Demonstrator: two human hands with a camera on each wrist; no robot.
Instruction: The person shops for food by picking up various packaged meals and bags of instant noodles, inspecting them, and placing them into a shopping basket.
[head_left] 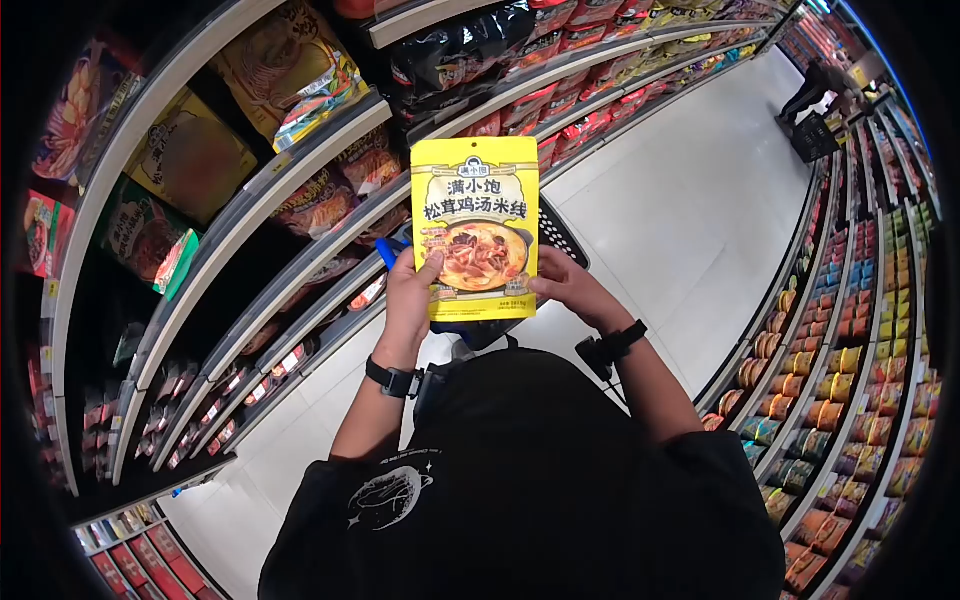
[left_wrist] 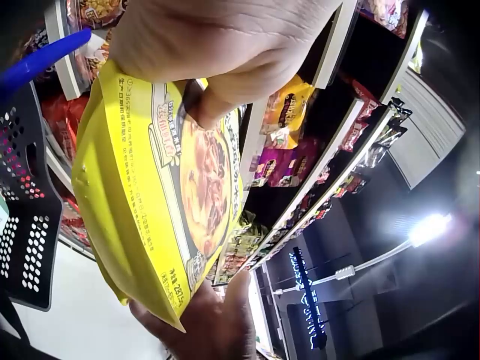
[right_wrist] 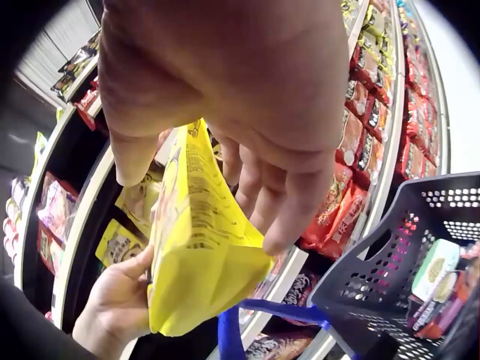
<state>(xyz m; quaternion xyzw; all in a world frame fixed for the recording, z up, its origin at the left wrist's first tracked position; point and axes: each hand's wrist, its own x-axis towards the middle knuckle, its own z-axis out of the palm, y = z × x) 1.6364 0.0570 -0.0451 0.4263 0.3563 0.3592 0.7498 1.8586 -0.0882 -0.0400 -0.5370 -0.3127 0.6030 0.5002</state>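
Note:
A yellow food pouch [head_left: 475, 225] with a picture of a noodle bowl is held upright in front of the body. My left hand [head_left: 408, 298] grips its lower left edge, thumb on the front. On the lower right edge, my right hand [head_left: 572, 288] pinches it with the thumb in front. In the left wrist view the pouch [left_wrist: 131, 187] hangs below my left hand [left_wrist: 217, 45], and my right hand [left_wrist: 210, 322] is at the far edge. The right wrist view shows the pouch's bottom fold [right_wrist: 210, 277] between my right hand [right_wrist: 225, 90] and left hand [right_wrist: 116, 307].
A dark basket [right_wrist: 390, 262] with blue handles [right_wrist: 274, 309] holds several packages, beyond the pouch. Shelves of bagged food [head_left: 290, 190] line the left; shelves of packaged tubs [head_left: 830, 400] line the right. Pale floor [head_left: 680, 200] runs between them. A person [head_left: 822, 88] is farther along the aisle.

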